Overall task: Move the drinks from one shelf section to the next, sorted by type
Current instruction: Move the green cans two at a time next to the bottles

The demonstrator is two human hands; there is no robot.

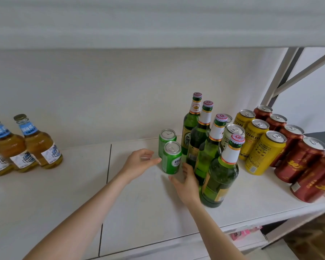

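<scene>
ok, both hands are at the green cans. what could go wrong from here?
1. The right hand is close beside the row of green bottles; lifting out, the wrist could tip the nearest one, likely into its neighbours.
2. The front green can stands close against the rear green can; the left hand, open beside it, could shove one over.

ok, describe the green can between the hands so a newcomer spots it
On the white shelf, just right of the seam, two short green cans stand left of the tall green bottles. The target is the nearer can, between the left hand and right hand; the farther can sits behind it, toward the wall.
</scene>
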